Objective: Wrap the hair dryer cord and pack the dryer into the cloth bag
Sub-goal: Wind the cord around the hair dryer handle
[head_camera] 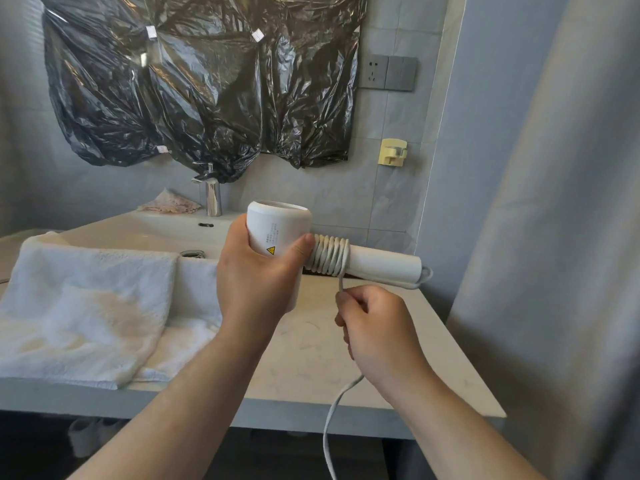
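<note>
Both forearms reach in from the near edge. The left hand wraps fingers and thumb round the upright barrel of the white dryer, held above the counter. The dryer's handle points right, with the cord coiled tightly round the end next to the thumb. The right hand, just below the handle, curls round the cord, which runs up taut to the coils and hangs loose past the wrist toward the near edge. A towel lies on the counter's left. The sink and faucet stand beyond it. Black plastic covers the far wall.
</note>
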The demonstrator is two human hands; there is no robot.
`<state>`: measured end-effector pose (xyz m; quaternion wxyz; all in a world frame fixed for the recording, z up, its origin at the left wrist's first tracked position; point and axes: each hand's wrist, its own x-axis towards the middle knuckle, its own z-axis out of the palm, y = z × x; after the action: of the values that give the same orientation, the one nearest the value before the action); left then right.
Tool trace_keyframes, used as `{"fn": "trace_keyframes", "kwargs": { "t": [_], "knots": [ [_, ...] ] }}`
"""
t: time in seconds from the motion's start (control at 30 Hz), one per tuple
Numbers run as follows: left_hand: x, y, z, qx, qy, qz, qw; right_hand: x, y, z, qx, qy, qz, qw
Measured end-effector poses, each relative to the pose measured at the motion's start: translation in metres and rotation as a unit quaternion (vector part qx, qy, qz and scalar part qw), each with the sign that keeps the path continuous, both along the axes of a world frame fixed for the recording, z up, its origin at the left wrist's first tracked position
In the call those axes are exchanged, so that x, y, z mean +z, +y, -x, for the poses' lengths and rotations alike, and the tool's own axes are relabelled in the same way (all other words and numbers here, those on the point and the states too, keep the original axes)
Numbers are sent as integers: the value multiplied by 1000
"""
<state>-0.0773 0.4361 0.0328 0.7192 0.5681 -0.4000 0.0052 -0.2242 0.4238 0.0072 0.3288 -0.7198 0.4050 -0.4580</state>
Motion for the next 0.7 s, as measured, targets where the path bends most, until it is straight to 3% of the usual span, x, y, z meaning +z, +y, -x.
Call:
{"fn": "trace_keyframes", "kwargs": {
  "t": [0.2, 0.33, 0.57, 0.7],
  "knots": [
    [2, 3, 0, 25, -69, -17, 997, 14, -3, 10, -47, 160, 131, 977],
    [6, 1, -1, 22, -124, -40, 991, 26, -12, 17, -78, 261, 228, 935],
    [12, -2, -4, 2, -175, -78, 981, 22, -37, 26, -99, 263, 323, 904],
    [18, 3, -9, -25, -180, -83, 980, 22, -39, 32, -12, 196, 270, 943]
  ]
}}
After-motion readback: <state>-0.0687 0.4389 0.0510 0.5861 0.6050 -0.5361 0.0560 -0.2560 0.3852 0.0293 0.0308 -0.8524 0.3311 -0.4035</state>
